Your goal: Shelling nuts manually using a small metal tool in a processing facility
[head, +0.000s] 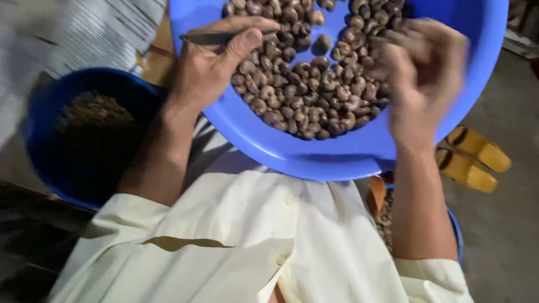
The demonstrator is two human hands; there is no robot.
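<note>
Head view: a blue plastic basin (pixel 447 7) of brown cashew nuts (pixel 310 72) fills the upper middle of the frame. The left hand (pixel 207 67) is closed on a thin dark blade tool (pixel 219 38) at the basin's left rim; the tool's long axis runs nearly level, its tip pointing right toward the nuts. The right hand (pixel 420 74), blurred, is curled over the heap's right edge; whether a nut is pinched cannot be told. The nuts lie between the hands, which are held apart. A dark blue bucket (pixel 43 139) sits at lower left.
</note>
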